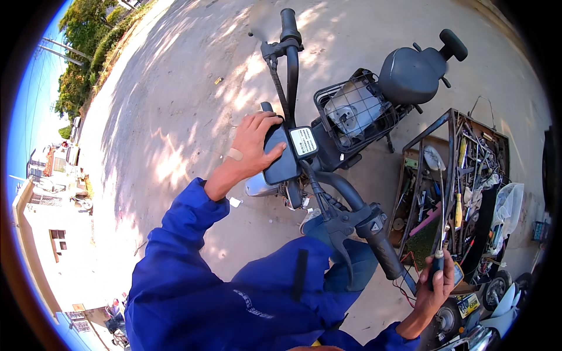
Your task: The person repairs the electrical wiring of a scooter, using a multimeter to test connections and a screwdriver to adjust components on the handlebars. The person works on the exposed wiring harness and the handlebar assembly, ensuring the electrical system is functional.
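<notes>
Fingers of the left hand (253,145) spread beside a white rectangular label (303,141); right hand (438,279) grips a screwdriver (440,225).

Sunlit concrete ground (175,105) under a scooter

The electric scooter (328,146) stood on the dappled ground, an open tool crate (456,175) rested just beside it, and small scraps of litter (218,80) lay farther off.

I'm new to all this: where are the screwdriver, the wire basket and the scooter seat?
screwdriver (440,234): head view, on its metal shaft above the right hand.
wire basket (328,96): head view, on its near rim.
scooter seat (413,73): head view, middle of the dark cushion.
</notes>
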Motion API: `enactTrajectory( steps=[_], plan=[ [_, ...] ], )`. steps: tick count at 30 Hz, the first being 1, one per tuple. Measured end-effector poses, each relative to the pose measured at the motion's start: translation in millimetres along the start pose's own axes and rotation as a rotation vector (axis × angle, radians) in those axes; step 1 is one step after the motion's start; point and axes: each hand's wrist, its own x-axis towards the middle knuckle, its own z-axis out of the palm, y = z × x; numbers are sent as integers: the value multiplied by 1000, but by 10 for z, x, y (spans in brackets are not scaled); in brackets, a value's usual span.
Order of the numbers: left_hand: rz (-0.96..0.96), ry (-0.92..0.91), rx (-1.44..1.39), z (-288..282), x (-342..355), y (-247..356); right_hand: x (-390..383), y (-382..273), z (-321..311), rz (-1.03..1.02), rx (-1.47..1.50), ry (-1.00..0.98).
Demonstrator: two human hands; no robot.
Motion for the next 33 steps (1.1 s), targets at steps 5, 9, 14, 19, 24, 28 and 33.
enactTrajectory(
  steps=[5,9,14,19,24,28,33],
  plan=[
    [-150,-94,43,-61,63,71,56,-248,306,197,61,-137],
    [-239,-132,186,8,157,184,260,-221,747,310,-25,-239],
    [-409,-102,172,90,254,374,551,-284,1226,356,-422,-369],
    [-495,-87,110,157,364,467,905,-182,1450,402,-551,-551],
    [-529,-66,100,173,400,510,1338,-58,1619,448,-602,-587],
    [-510,-79,110,173,490,496,1640,189,1744,412,-622,-631],
    [-538,-84,113,128,393,485,1931,524,2245,490,-560,-701]
  ],
)
